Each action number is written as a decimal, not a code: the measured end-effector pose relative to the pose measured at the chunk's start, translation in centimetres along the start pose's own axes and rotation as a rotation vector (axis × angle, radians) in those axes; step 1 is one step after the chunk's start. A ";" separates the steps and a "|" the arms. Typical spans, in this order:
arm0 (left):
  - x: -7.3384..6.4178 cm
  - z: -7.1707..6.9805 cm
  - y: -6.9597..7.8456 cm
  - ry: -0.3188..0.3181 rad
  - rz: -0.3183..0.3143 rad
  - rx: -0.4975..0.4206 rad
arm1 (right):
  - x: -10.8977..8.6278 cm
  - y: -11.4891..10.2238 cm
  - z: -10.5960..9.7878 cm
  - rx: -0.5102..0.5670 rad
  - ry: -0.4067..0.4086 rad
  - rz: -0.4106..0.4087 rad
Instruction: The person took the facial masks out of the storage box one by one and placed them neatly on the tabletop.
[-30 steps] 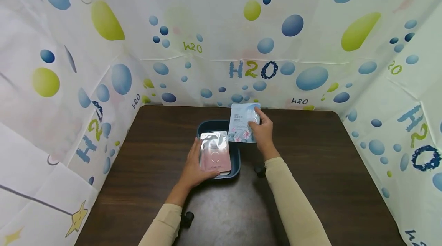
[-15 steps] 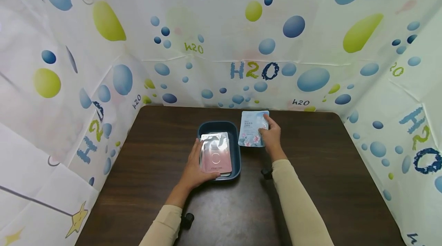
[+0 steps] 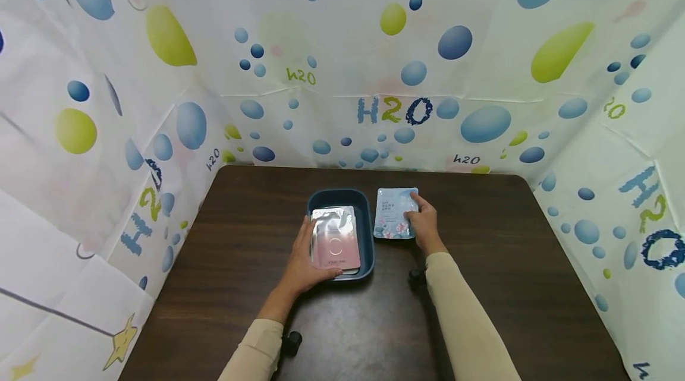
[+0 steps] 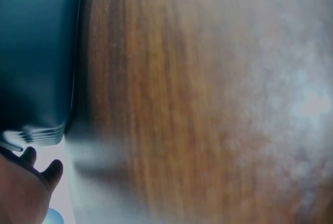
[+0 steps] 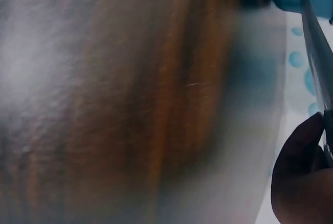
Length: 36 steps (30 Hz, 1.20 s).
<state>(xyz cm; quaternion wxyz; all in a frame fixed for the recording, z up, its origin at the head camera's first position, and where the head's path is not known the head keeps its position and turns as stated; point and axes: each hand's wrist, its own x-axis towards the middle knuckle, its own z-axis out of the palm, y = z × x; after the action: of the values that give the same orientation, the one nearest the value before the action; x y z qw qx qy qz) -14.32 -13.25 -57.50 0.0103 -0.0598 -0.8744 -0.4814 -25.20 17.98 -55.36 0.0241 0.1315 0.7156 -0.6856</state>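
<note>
My left hand (image 3: 302, 265) holds a pink and silver face mask packet (image 3: 336, 238), with the fingers along its left side and the thumb at its lower edge. A pale edge under it shows at least one more packet below. This packet overlaps the dark blue bin (image 3: 365, 244) in the head view. To the right of the bin, my right hand (image 3: 425, 223) pinches a light blue face mask packet (image 3: 393, 214) with printed flowers by its right edge. The right wrist view shows that packet (image 5: 315, 47) edge-on, above my thumb and fingers.
A dark brown wooden table (image 3: 257, 214) carries the bin. Behind and at both sides hangs a white sheet (image 3: 342, 30) with blue and green spots. Each wrist wears a small black camera.
My right hand has carried the light blue packet from over the bin's back right corner to the right, then lower toward the table. My left hand and the pink packet have stayed nearly still.
</note>
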 end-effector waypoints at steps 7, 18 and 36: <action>-0.1 -0.2 0.0 -0.010 -0.007 0.008 | 0.4 1.4 -0.2 -0.224 -0.040 -0.034; 0.0 -0.1 -0.4 -0.017 0.032 -0.091 | 0.2 2.5 -0.9 -0.740 -0.081 -0.096; 0.0 -1.4 -2.4 -0.132 0.114 -0.145 | 0.0 3.1 -1.2 -0.745 -0.133 -0.107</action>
<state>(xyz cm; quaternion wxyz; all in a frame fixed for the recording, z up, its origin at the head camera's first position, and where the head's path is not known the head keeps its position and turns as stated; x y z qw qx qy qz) -14.63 -15.73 -58.75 -0.0245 -0.1417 -0.8312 -0.5371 -24.36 19.22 -58.36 0.0810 0.0314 0.9185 -0.3858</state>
